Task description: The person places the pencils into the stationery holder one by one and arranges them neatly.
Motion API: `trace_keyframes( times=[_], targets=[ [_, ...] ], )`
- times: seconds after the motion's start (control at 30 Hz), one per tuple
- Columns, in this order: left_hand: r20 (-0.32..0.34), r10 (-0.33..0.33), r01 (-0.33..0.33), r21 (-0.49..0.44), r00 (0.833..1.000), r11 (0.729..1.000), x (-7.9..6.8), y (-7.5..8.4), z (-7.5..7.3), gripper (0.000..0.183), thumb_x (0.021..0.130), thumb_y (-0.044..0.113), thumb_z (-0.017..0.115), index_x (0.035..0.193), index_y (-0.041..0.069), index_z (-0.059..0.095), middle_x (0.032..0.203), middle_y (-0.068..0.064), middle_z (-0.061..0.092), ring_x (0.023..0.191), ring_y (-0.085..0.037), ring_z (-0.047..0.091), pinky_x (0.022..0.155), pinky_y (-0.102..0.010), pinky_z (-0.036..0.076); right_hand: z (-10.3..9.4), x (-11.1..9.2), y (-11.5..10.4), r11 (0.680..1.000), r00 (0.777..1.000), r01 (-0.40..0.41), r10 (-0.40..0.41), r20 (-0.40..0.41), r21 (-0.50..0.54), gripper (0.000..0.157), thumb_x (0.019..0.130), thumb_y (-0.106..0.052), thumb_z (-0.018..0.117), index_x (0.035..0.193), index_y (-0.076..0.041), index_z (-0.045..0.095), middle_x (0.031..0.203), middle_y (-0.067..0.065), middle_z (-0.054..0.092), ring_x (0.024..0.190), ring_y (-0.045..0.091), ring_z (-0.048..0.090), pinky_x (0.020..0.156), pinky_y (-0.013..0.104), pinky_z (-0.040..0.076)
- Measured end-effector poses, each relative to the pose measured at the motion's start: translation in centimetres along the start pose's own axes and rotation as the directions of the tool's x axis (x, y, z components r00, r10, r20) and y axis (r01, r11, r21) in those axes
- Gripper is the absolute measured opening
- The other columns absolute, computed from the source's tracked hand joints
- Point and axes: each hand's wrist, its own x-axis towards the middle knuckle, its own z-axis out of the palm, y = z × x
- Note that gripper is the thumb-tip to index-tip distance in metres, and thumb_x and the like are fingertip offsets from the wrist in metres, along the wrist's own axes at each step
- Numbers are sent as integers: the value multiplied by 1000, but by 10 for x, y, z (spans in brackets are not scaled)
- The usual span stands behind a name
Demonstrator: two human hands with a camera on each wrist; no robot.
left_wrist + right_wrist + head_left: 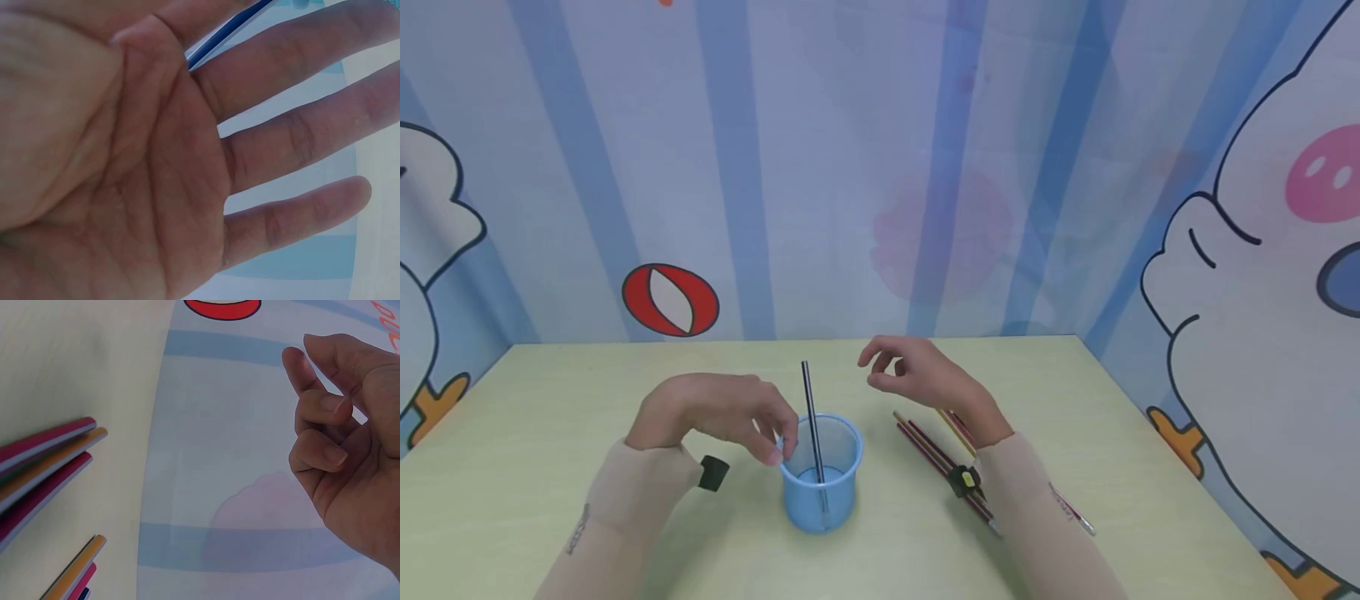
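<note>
A translucent blue cup (820,508) stands upright on the table, with one dark striped pencil (812,408) leaning inside it. My left hand (730,410) holds the cup's left rim between thumb and index finger. In the left wrist view, the other fingers (294,140) of that hand stretch out, spread apart. Raised behind and right of the cup, my right hand (917,371) has loosely bent fingers and nothing in them. Several dark red and yellow pencils (928,448) lie below it on the table, partly hidden by the right forearm.
Another pencil end (1078,512) pokes out right of the right sleeve. A striped cartoon backdrop (820,167) rises behind the pale yellow table (587,392). A dark wrist device (713,473) sticks out from the left cuff, and another (964,481) sits by the right cuff.
</note>
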Motion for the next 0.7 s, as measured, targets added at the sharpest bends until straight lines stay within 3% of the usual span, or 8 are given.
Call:
trace_keyframes(
  times=[0.27,0.47,0.7],
  targets=[
    [-5,-12,12,-3,1000,1000,-1,-1,0,10,91,12,74,90,22,73,96,8,68,99,-12,66,91,-38,50,-2,0,15,1000,1000,-23,24,17,-20,17,96,-11,66,112,-16,66,98,2,66,67,17,58,63,31,47],
    [-6,-16,16,-3,1000,1000,-1,0,0,10,91,12,74,90,22,73,97,8,68,99,-12,66,91,-39,50,0,1,26,993,990,-91,98,102,-73,17,96,-14,67,112,-19,66,96,-2,67,80,21,62,70,32,51],
    [-6,-18,18,2,1000,1000,-1,1,0,10,91,13,74,90,23,73,98,8,67,99,-12,66,91,-39,50,7,4,36,988,977,-80,104,186,-133,19,95,-12,65,114,-13,67,95,-2,68,87,24,65,77,32,52]
  ],
)
